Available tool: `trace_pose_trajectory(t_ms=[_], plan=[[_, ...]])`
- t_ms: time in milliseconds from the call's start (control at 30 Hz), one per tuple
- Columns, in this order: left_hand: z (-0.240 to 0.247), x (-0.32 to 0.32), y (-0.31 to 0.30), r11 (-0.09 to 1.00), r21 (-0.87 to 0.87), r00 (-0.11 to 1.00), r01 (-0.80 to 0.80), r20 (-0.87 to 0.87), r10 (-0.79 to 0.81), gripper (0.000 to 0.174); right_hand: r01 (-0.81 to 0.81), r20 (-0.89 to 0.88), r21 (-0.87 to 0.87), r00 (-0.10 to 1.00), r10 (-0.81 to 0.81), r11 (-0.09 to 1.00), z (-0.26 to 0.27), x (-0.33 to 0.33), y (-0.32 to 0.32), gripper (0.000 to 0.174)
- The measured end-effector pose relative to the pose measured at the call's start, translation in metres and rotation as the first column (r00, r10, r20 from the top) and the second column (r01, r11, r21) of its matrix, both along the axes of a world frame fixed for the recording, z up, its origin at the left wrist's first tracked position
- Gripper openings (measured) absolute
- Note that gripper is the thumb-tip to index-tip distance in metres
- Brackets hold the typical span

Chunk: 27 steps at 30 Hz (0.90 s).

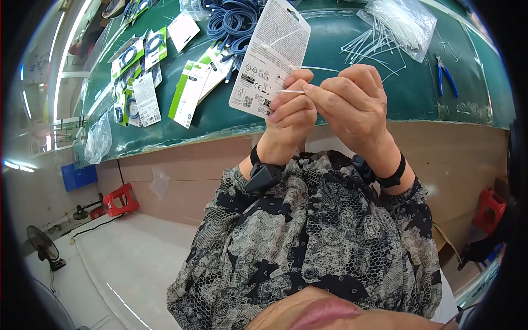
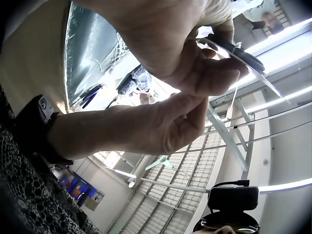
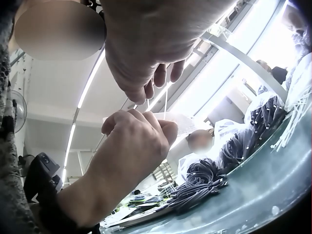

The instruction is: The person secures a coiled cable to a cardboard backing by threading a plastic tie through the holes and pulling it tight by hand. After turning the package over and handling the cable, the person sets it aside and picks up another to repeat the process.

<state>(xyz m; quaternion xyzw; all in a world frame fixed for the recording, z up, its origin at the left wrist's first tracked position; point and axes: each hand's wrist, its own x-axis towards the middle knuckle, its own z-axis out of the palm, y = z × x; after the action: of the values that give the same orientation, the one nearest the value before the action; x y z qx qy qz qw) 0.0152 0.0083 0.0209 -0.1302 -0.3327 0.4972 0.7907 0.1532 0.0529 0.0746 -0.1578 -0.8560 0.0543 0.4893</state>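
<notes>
The work looks partway along, with one piece in hand. The left hand (image 1: pixel 291 115) grips a printed card (image 1: pixel 278 49) at its lower edge, fingers curled, holding it tilted above the near edge of the counter (image 1: pixel 327 36). The left wrist view shows a dark cable (image 2: pixel 251 58) against the card's other face. The right hand (image 1: pixel 352 104) pinches a thin white tie (image 1: pixel 289 91) between thumb and fingertips, close to the left fingers. White strands stick out at two places beside the card, so the tie seems to be passed through but not closed; its exact path is hidden by the fingers.

Toward the counter's left edge lies a pile of carded cables (image 1: pixel 155 44), which look done. Nearer the middle, further cards (image 1: pixel 190 91) show no cable on their visible faces; whether they are done, I cannot tell. Coiled loose cables (image 1: pixel 234 22) by the far edge suggest plenty is left. Spare ties (image 1: pixel 371 47) spill from a clear bag (image 1: pixel 415 25) on the right, and blue-handled cutters (image 1: pixel 440 80) lie untouched near the right edge, so any trimming of this tie likely remains.
</notes>
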Motion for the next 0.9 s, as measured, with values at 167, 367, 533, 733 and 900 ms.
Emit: trace_pose_trajectory(t_ms=[167, 367, 533, 733, 900], plan=[[0.000, -0.001, -0.001, 1.000, -0.008, 1.000, -0.007, -0.003, 0.007, 0.011, -0.006, 0.003, 0.003, 1.000, 0.006, 1.000, -0.002, 0.000, 0.001, 0.032], [-0.002, -0.002, -0.002, 0.999, -0.041, 1.000, -0.015, -0.015, 0.015, 0.012, -0.005, -0.001, 0.003, 1.000, 0.005, 1.000, -0.001, -0.002, 0.000, 0.029], [-0.011, -0.003, 0.000, 0.998, 0.035, 0.994, -0.059, -0.094, 0.063, 0.012, -0.044, 0.010, -0.029, 0.999, 0.044, 0.999, 0.003, -0.004, -0.001, 0.024], [0.003, -0.016, -0.003, 0.964, 0.090, 0.615, -0.249, -0.755, 0.228, 0.028, -0.131, -0.048, -0.385, 0.991, 0.122, 0.914, -0.019, 0.001, 0.013, 0.030], [0.007, -0.024, -0.001, 0.924, 0.079, 0.217, -0.375, -0.961, 0.170, 0.036, -0.290, -0.268, -0.749, 0.955, 0.128, 0.596, -0.063, 0.008, 0.026, 0.034]])
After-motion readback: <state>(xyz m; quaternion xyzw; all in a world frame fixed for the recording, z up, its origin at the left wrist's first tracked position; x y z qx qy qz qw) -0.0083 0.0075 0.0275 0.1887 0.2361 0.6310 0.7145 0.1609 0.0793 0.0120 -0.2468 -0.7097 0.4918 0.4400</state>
